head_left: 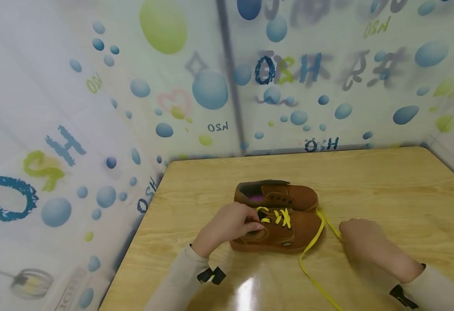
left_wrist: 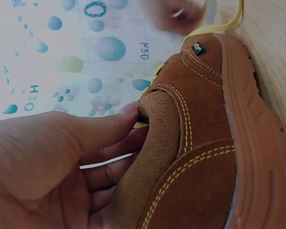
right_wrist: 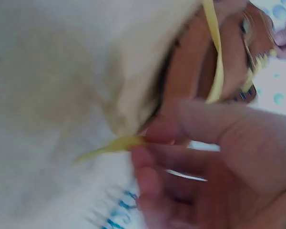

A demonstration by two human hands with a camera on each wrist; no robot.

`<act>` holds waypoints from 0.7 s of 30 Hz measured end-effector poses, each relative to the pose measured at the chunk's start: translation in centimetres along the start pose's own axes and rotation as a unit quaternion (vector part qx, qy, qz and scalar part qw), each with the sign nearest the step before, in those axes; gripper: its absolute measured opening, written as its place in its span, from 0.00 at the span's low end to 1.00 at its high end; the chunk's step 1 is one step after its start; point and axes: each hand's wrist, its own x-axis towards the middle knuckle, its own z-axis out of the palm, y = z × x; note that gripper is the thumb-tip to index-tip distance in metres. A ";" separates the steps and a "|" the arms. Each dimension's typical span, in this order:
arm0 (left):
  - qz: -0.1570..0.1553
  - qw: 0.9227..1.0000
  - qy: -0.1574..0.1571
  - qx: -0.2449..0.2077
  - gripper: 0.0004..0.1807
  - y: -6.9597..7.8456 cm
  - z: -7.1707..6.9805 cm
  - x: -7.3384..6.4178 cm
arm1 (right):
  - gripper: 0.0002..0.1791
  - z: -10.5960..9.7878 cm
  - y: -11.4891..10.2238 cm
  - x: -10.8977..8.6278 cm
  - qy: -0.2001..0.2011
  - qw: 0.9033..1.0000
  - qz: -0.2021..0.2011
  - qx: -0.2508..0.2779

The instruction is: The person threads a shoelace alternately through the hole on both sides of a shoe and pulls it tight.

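Two brown shoes with yellow stitching lie side by side on the table. The near shoe [head_left: 306, 226] has a yellow shoelace [head_left: 286, 218] threaded through part of its eyelets; the far shoe [head_left: 302, 198] shows bare eyelets. With thumb and fingers, my left hand [head_left: 232, 222] pinches the collar [left_wrist: 157, 124] of the near shoe, close to its top eyelets. To the right of the toes, my right hand [head_left: 363, 242] pinches the lace near an end, and a short tip [right_wrist: 107, 149] sticks out past the fingers. Another length of lace [head_left: 308, 270] trails toward the table's front edge.
The wood-grain table [head_left: 195, 185] meets a pale curtain [head_left: 195, 129] printed with bubbles and letters at its back, and more of this curtain hangs at the left. A glare spot [head_left: 245, 291] shines near the front.
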 end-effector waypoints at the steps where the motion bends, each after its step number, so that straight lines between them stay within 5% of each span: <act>1: 0.000 1.000 0.001 0.000 0.09 0.0 0.0 0.0 | 0.15 -0.6 -0.1 0.3 0.028 0.999 0.009 0.018; 5: -0.001 1.000 0.004 0.000 0.09 0.1 0.1 0.1 | 0.11 -3.9 -0.7 1.9 0.143 0.985 0.020 0.091; 10: -0.003 1.000 0.008 0.001 0.09 0.1 0.0 -0.1 | 0.02 -7.4 -1.9 3.9 0.227 0.956 0.001 0.187; 18: -0.007 1.000 0.017 0.002 0.09 0.2 0.1 -0.1 | 0.04 -11.1 -3.4 7.6 0.372 0.864 -0.025 0.338; 21: -0.010 1.000 0.018 0.007 0.09 0.2 0.1 -0.2 | 0.04 -12.2 -4.0 8.5 0.400 0.843 -0.053 0.356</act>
